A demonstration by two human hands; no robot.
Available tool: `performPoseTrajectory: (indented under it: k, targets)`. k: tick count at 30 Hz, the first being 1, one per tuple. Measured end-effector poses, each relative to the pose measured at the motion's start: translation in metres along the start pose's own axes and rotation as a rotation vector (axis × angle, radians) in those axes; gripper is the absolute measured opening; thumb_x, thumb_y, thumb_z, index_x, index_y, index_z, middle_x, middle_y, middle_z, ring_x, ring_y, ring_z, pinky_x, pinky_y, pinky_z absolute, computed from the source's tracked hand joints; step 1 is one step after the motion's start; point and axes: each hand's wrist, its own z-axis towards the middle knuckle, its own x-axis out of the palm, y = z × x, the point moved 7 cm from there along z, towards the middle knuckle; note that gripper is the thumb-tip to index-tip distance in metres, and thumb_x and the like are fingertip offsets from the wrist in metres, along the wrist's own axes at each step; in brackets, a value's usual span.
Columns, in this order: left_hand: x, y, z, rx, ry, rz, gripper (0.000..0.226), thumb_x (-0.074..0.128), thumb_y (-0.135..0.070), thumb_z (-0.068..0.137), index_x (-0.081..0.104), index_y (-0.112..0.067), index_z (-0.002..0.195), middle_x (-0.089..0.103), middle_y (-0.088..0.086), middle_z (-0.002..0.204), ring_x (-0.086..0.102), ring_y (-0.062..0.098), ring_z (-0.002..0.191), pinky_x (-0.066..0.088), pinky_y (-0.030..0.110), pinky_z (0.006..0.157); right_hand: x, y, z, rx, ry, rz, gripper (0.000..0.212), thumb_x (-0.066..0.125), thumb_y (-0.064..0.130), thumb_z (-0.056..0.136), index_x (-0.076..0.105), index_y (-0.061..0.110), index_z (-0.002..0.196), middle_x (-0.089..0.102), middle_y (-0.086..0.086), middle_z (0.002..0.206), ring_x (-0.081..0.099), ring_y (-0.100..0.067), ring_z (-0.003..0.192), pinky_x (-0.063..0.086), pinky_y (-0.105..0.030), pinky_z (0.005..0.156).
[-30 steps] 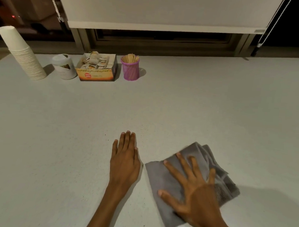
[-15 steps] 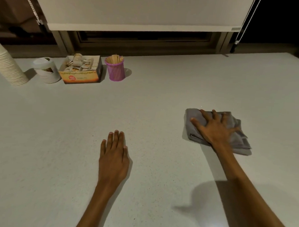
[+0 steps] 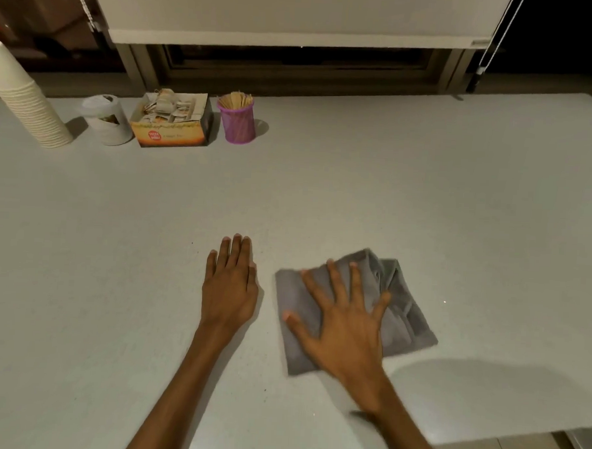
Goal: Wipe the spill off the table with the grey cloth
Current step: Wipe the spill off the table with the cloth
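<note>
R hand fingers splayed wide, flat on grey cloth lower centre; L hand flat, fingers narrow; risk: loose folds bunch, miss spill.

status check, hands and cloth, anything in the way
Right hand flat on grey cloth, fingers spread. Left hand flat on table, beside the cloth. No spill visible. Nothing in the way.

The scene is dim and warm-toned, lit from above and behind the wearer, whose broad soft shadow falls on the table at lower right. The right hand is motion-blurred; the left hand is sharp. Wide-angle distortion bends the roller blind and the table edges.
</note>
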Motion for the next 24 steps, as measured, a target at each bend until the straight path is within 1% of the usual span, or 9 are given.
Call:
performPoseTrajectory:
  k: [2,5,9,13,15,17,20,24]
  targets:
    - [0.001,0.001,-0.001,0.013,-0.01,-0.01,0.052,0.02,-0.024,0.103,0.011,-0.011,0.153,0.011,0.007,0.163,0.004,0.021,0.152,0.002,0.04,0.125,0.002,0.003,-0.028,-0.01,-0.013,-0.002,0.074,0.023,0.082,0.085,0.021,0.049,0.15,0.016,0.003,0.164,0.004,-0.03,0.152,0.004,-0.077,0.106]
    - [0.002,0.003,-0.002,0.019,-0.011,-0.004,0.052,0.02,-0.026,0.103,0.01,-0.012,0.153,0.011,0.007,0.163,0.004,0.021,0.152,0.001,0.038,0.125,0.001,-0.011,-0.013,0.017,0.05,-0.011,0.075,0.018,0.086,0.082,0.018,0.053,0.149,0.013,0.006,0.164,0.0,-0.027,0.152,0.002,-0.077,0.107]
    - [0.002,0.003,-0.002,0.009,-0.01,0.002,0.052,0.019,-0.027,0.103,0.01,-0.012,0.153,0.01,0.008,0.163,0.003,0.021,0.152,0.003,0.04,0.125,-0.003,-0.034,0.065,0.07,0.056,-0.053,0.082,0.007,0.088,0.076,0.016,0.052,0.149,0.014,0.001,0.164,0.004,-0.031,0.151,0.005,-0.078,0.104]
    - [0.001,0.0,-0.002,-0.001,0.003,0.02,0.053,0.019,-0.026,0.103,0.008,-0.012,0.153,0.008,0.008,0.163,0.002,0.022,0.152,0.002,0.041,0.125,0.005,-0.038,0.156,0.147,0.103,0.009,0.085,0.016,0.088,0.078,0.014,0.048,0.152,0.007,-0.002,0.165,-0.003,-0.033,0.15,-0.007,-0.08,0.101]
    - [0.001,-0.001,-0.002,-0.002,0.003,0.025,0.053,0.019,-0.025,0.103,0.008,-0.011,0.153,0.008,0.009,0.163,0.002,0.022,0.152,0.002,0.042,0.125,0.007,-0.032,0.179,0.158,0.141,-0.005,0.086,0.017,0.088,0.078,0.012,0.046,0.153,0.004,-0.003,0.166,-0.006,-0.034,0.15,-0.01,-0.081,0.1]
    - [0.0,-0.002,-0.002,-0.002,0.005,0.027,0.053,0.019,-0.025,0.103,0.008,-0.011,0.153,0.008,0.009,0.163,0.002,0.022,0.152,0.003,0.042,0.125,0.005,-0.028,0.181,0.162,0.151,-0.019,0.087,0.017,0.088,0.079,0.008,0.045,0.153,0.001,-0.003,0.166,-0.009,-0.035,0.15,-0.008,-0.08,0.101]
    - [0.0,-0.003,-0.002,-0.006,0.009,0.018,0.053,0.019,-0.025,0.103,0.009,-0.011,0.153,0.008,0.009,0.163,0.002,0.023,0.152,0.002,0.042,0.125,0.007,-0.018,0.145,0.111,0.106,-0.009,0.085,0.017,0.086,0.08,0.003,0.045,0.153,-0.003,-0.003,0.166,-0.014,-0.035,0.149,-0.007,-0.079,0.102]
    - [0.0,-0.002,-0.001,-0.015,0.004,0.004,0.052,0.018,-0.025,0.103,0.012,-0.011,0.153,0.011,0.009,0.163,0.005,0.022,0.152,0.003,0.041,0.125,0.016,-0.009,0.085,0.049,0.068,-0.027,0.09,0.004,0.091,0.072,0.0,0.049,0.151,-0.001,0.001,0.166,-0.013,-0.031,0.15,-0.011,-0.078,0.103]
